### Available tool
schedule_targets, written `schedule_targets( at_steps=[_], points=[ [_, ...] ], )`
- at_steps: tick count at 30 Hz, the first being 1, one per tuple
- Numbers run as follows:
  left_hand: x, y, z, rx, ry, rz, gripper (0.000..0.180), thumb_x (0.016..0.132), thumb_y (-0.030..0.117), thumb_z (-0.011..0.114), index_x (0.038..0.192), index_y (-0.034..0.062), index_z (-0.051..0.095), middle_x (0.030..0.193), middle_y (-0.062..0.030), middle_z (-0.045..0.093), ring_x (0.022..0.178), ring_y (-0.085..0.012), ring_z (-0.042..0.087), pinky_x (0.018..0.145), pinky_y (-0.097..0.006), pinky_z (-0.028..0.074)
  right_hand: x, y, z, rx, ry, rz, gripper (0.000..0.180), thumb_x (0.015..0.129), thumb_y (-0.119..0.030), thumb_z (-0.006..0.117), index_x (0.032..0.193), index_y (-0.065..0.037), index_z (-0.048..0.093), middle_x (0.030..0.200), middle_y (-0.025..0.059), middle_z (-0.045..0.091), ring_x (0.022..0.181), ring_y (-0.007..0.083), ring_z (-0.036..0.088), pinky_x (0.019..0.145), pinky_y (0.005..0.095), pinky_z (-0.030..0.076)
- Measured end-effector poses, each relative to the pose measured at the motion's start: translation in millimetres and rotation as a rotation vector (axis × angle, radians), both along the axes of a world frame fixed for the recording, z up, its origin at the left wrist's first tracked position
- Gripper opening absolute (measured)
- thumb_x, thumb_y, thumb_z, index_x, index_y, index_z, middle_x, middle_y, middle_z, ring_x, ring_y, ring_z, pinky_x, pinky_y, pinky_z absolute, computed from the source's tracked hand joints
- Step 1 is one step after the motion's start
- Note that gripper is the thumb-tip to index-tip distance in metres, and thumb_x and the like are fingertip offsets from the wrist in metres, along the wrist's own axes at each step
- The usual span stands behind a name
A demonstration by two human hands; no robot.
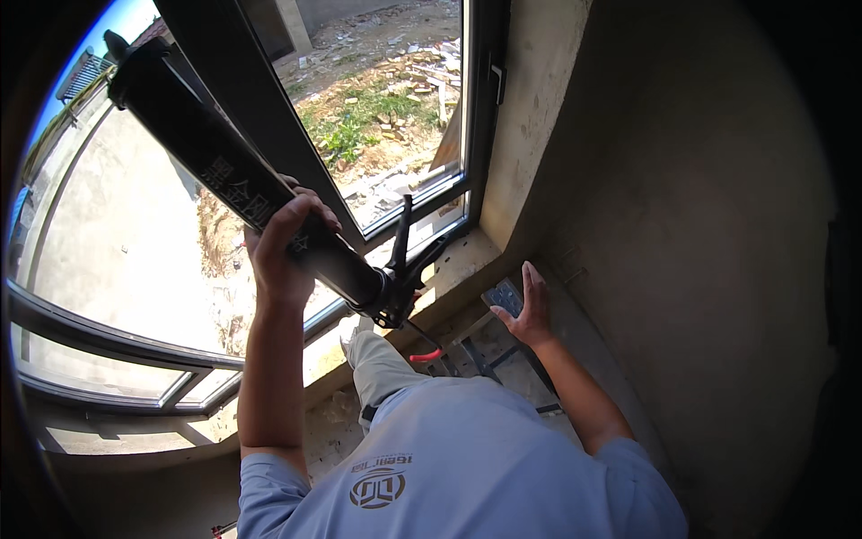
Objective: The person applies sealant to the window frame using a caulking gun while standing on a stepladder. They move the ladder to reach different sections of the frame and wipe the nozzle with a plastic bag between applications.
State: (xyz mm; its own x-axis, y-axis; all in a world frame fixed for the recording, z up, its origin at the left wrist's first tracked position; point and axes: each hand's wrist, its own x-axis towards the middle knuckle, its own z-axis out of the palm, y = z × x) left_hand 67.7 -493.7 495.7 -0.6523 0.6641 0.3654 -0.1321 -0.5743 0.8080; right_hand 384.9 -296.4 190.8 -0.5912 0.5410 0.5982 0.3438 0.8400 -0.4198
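Bare grey wall [709, 251] fills the right of the frame, and a dark window frame [488, 135] crosses the upper middle. Slanting from the upper left to mid-frame is a long black sealant gun [224, 171]. Its lever handle [403, 234] sits near the centre, with a thin rod [422, 333] and its red tip [425, 357] just below. The person's left hand [285, 235] wraps round the barrel [341, 266] about midway, fingers closed on it. With so long a tool, I'd say the hold belongs near its balance point, with the far end kept clear of the window frame. The right hand [531, 314], right of centre, grasps nothing that I can make out; its fingers are extended beside a small grey-blue object [503, 295], and whether they touch I cannot tell. That free hand would best steady the lever handle, I judge. Further out are the sill [469, 258] and, outdoors, rubble [395, 99] among green weeds [347, 142].
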Motion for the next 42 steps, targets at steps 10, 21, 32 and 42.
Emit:
schedule_targets(
  at_steps=[10, 21, 32, 42],
  points=[
    [36.1, 86.5, -8.1, -0.049, -0.266, -0.301, 0.016, 0.093, 0.016, 0.064, 0.101, 0.0027, 0.063, 0.08, -0.0113, 0.066, 0.073, -0.0251, 0.069, 0.069, -0.041, 0.058, -14.2, 12.4, 80.9, 0.381, 0.188, 0.078, 0.108, 0.092, -0.064, 0.069, 0.168, -0.013, 0.011, 0.167, 0.0276, 0.023, 0.148, 0.0494, 0.035, 0.115, 0.0596, 0.037],
    [69.6, 117.6, 14.1, -0.198, -0.176, -0.352, 0.023, 0.09, 0.018, 0.075, 0.097, 0.0026, 0.059, 0.082, -0.0098, 0.067, 0.071, -0.0213, 0.071, 0.065, -0.036, 0.061, -17.0, 39.2, 144.8, 0.581, 0.096, 0.004, 0.057, 0.109, -0.039, 0.047, 0.161, -0.018, 0.035, 0.161, 0.0184, 0.043, 0.149, 0.0451, 0.039, 0.115, 0.0604, 0.036],
    [103.5, 120.3, -11.1, -0.213, 0.267, -0.158, 0.053, 0.098, 0.031, 0.077, 0.125, 0.002, 0.043, 0.102, -0.0084, 0.063, 0.095, -0.0145, 0.066, 0.082, -0.032, 0.056, -57.0, 80.2, 90.2, 0.37, -0.014, 0.159, 0.063, 0.104, -0.03, 0.057, 0.155, -0.002, 0.035, 0.151, 0.0237, 0.051, 0.139, 0.0438, 0.052, 0.113, 0.0538, 0.045],
    [118.1, 94.7, -12.3, -0.059, 0.165, -0.266, 0.05, 0.098, 0.018, 0.077, 0.124, 0.0031, 0.037, 0.098, -0.0091, 0.062, 0.088, -0.0128, 0.065, 0.073, -0.029, 0.056, -71.4, 110.6, 29.4, 0.111, 0.091, 0.241, 0.059, 0.106, -0.024, 0.056, 0.156, -0.003, 0.036, 0.152, 0.0238, 0.049, 0.141, 0.0421, 0.049, 0.117, 0.0536, 0.042]
  ],
)
